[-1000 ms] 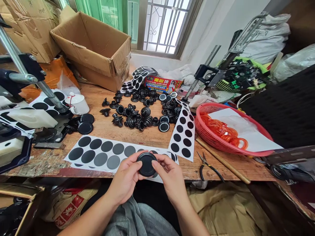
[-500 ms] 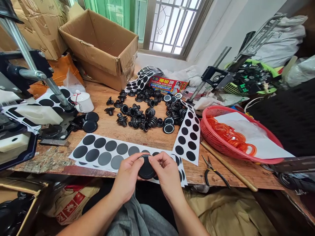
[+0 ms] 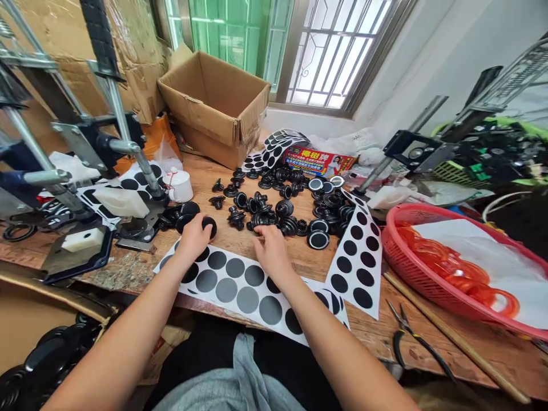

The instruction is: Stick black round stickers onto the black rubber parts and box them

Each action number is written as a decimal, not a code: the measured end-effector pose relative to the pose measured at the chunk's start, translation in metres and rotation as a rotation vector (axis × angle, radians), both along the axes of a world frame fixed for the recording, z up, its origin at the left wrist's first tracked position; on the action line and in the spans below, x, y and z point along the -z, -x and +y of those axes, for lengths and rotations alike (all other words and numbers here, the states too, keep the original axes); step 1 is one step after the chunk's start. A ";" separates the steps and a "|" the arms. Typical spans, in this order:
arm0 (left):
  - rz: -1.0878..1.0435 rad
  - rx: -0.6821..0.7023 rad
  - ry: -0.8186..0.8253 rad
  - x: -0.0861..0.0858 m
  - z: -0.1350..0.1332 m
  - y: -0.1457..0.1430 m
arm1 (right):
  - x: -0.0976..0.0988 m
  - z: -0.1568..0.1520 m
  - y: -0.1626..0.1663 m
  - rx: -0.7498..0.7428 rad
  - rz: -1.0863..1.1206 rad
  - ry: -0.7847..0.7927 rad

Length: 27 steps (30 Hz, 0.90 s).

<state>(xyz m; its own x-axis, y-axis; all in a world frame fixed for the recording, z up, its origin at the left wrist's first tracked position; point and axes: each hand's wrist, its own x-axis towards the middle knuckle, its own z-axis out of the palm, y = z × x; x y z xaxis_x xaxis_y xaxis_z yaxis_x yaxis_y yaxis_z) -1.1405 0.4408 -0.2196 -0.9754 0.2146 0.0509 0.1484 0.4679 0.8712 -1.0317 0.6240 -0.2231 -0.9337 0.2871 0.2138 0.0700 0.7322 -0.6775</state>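
My left hand (image 3: 194,238) is at the left of the bench, its fingers on a round black cap (image 3: 209,228). Right beside it lie more flat black caps (image 3: 188,210). With fingers apart and pointing down, my right hand (image 3: 270,251) reaches the near edge of a heap of black ribbed plugs (image 3: 262,219); its fingertips are close to one, and whether they touch cannot be made out. Beneath both forearms lies a white sheet of round dark stickers (image 3: 247,299).
A second sticker sheet (image 3: 358,260) hangs over plugs at the right. Beyond it are a red basket (image 3: 394,245) of orange rings, pliers (image 3: 405,326) and a wooden stick (image 3: 454,337). Lever presses (image 3: 124,137) and a white mug (image 3: 178,187) stand left; a cardboard box (image 3: 209,123) stands behind.
My hands have parted. The left has carried the black cap left to the other caps, while the right has let go of it and moved forward to the plugs. The view has shifted too.
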 end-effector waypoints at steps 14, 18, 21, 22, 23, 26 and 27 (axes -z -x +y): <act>0.441 0.024 0.514 -0.010 -0.015 0.004 | -0.010 -0.030 0.097 -0.060 -0.006 -0.620; 0.539 0.286 0.416 -0.011 -0.006 -0.028 | -0.019 -0.023 0.051 -0.191 0.072 -0.485; 0.497 0.606 0.208 -0.010 0.003 -0.055 | -0.020 -0.013 0.002 -0.321 0.057 -0.056; 0.454 0.676 0.147 -0.011 0.007 -0.063 | -0.020 -0.009 -0.015 -0.337 0.016 0.121; 0.400 0.716 0.103 -0.011 0.011 -0.072 | -0.019 -0.004 -0.031 -0.335 -0.025 0.300; 0.232 0.742 0.002 -0.013 0.023 -0.097 | -0.015 0.007 -0.071 -0.278 -0.094 0.688; 0.179 0.750 -0.026 -0.014 0.027 -0.105 | -0.014 0.009 -0.082 -0.248 -0.097 0.736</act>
<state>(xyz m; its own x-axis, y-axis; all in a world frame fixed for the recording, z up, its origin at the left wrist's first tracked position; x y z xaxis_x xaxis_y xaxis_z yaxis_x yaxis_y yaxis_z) -1.0358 0.4681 -0.2057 -0.5458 0.8115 0.2088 0.5577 0.1658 0.8133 -0.9498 0.6333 -0.2093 -0.9939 0.1042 -0.0367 0.0472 0.0994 -0.9939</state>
